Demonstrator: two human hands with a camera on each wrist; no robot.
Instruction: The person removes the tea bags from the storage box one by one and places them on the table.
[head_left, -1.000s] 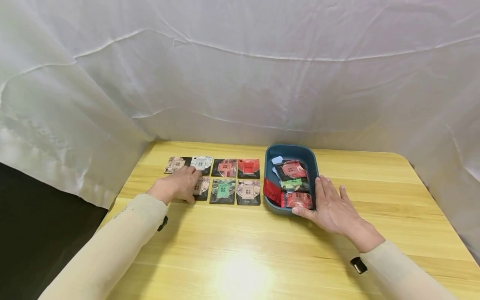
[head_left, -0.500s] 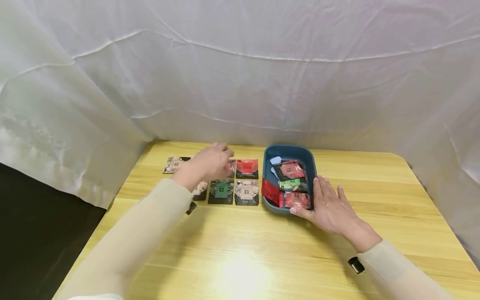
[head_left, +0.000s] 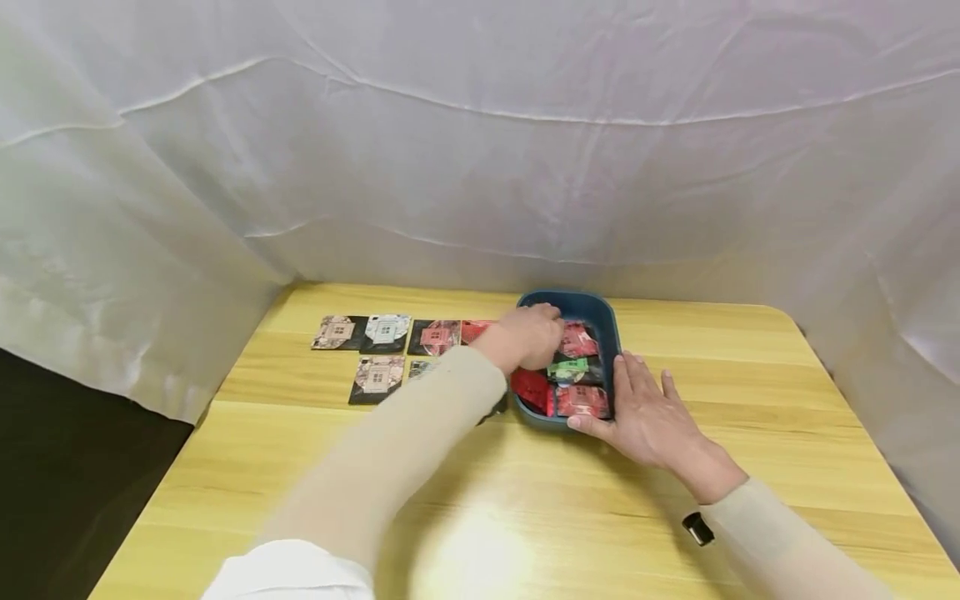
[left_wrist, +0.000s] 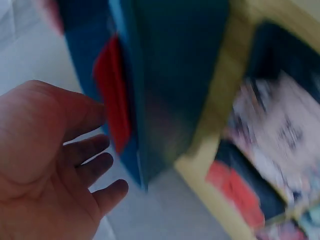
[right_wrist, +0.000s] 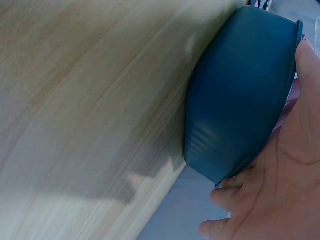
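Note:
A dark blue box [head_left: 566, 298] on the table holds several sachets, among them one with a green label [head_left: 568, 370] and a plain red one [head_left: 531, 390]. My left hand [head_left: 531, 335] reaches over the box's left side, its fingertips partly hidden. In the left wrist view, the left hand [left_wrist: 50, 165] has loosely bent fingers with nothing seen in its grasp, beside the box wall [left_wrist: 170, 75]. Along the right rim, my right hand [head_left: 648, 417] rests with straight fingers, thumb at the front corner. The right wrist view shows this hand [right_wrist: 280, 200] against the box [right_wrist: 240, 90].
Left of the box, black sachets lie flat in two rows, including a pale-labelled one [head_left: 386, 333], a pink-labelled one [head_left: 435, 337] and a floral one [head_left: 378, 378]. My left forearm [head_left: 397, 450] covers part of the front row. White cloth [head_left: 480, 167] hangs behind the wooden table [head_left: 720, 342].
My left hand has moved right, from the left-hand sachets across the back row to the box. The right hand stays on the box rim. The head view has shifted slightly.

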